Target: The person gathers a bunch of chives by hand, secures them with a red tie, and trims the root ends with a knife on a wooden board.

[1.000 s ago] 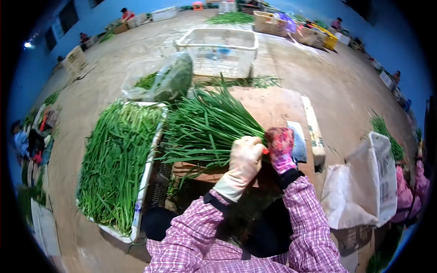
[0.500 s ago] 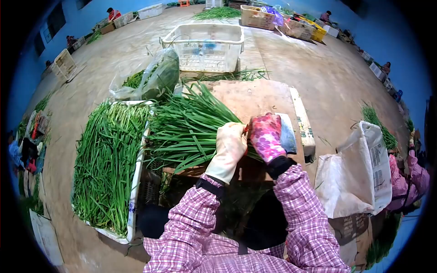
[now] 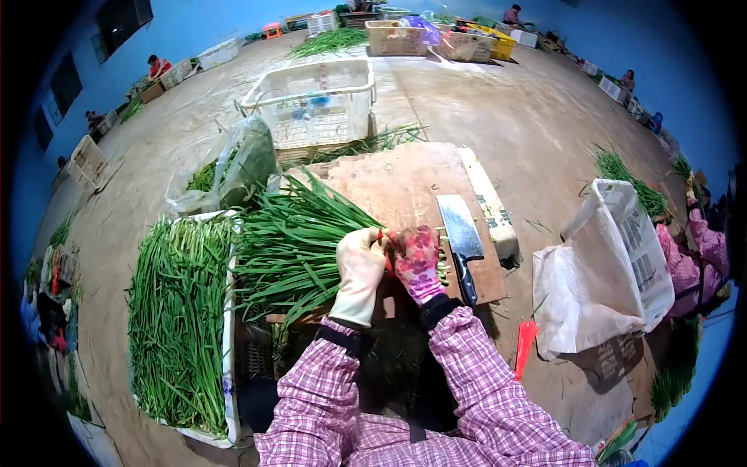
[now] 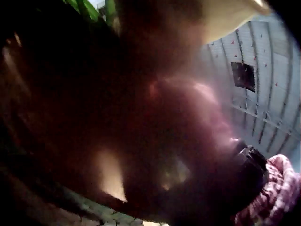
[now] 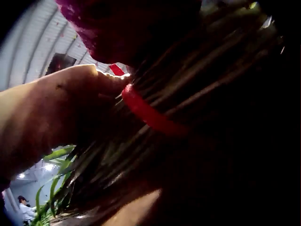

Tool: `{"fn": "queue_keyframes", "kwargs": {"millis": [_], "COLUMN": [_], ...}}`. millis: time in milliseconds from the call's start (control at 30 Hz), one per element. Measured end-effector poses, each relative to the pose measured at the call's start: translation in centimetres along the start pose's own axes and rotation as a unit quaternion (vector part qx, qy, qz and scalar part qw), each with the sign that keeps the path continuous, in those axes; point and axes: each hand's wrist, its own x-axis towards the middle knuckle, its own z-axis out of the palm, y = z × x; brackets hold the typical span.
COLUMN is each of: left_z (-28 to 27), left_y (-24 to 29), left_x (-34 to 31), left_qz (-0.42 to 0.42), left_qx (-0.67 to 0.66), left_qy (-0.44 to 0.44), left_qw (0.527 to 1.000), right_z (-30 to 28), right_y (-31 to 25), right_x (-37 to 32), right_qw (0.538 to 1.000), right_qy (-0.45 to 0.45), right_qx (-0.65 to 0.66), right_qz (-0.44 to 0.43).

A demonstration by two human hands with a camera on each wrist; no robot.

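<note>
A bunch of garlic chives (image 3: 299, 241) lies across the wooden board (image 3: 405, 179), leaves to the left, pale cut ends to the right. A red tie (image 5: 148, 113) circles its stems in the right wrist view. In the head view my left hand (image 3: 360, 272), in a cream glove, pinches the tie at the bunch. Close beside it, my right hand (image 3: 420, 263), in a pink flowered glove, pinches the tie too. A cleaver (image 3: 461, 233) rests on the board right of my right hand, handle toward me. The left wrist view is mostly dark.
A crate of loose greens (image 3: 183, 319) stands at the left, with a plastic bag (image 3: 253, 159) behind it. Beyond the board is a white crate (image 3: 311, 117). At the right sits a lined crate (image 3: 599, 272); a red bundle (image 3: 525, 350) hangs near my right sleeve.
Both hands stay together at the bunch, the red tie now showing between them. The head view has shifted, and the cleaver's handle has come out from behind my right hand.
</note>
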Motion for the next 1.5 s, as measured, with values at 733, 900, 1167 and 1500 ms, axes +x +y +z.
{"fn": "queue_keyframes", "kwargs": {"millis": [733,900,1167,1500], "left_z": [-1.4,-1.2,-2.1,-3.9], "left_y": [3.5,3.4,2.7,3.5], "left_x": [4.0,4.0,3.1,2.8], "left_qz": [-0.143,-0.151,-0.232,-0.115], "left_qx": [0.165,0.158,-0.013,0.009], "left_qy": [-0.232,-0.219,-0.190,-0.272], "left_qw": [0.948,0.951,0.954,0.955], "right_z": [-1.8,-0.3,-0.1,-1.3], "right_y": [1.3,2.5,2.2,1.2], "right_x": [-1.3,-2.5,-3.0,-0.2], "right_qw": [0.994,0.995,0.989,0.979], "right_qy": [-0.065,-0.056,-0.121,-0.114], "right_qx": [0.088,0.082,0.076,0.124], "right_qz": [0.008,-0.025,0.029,0.116]}}
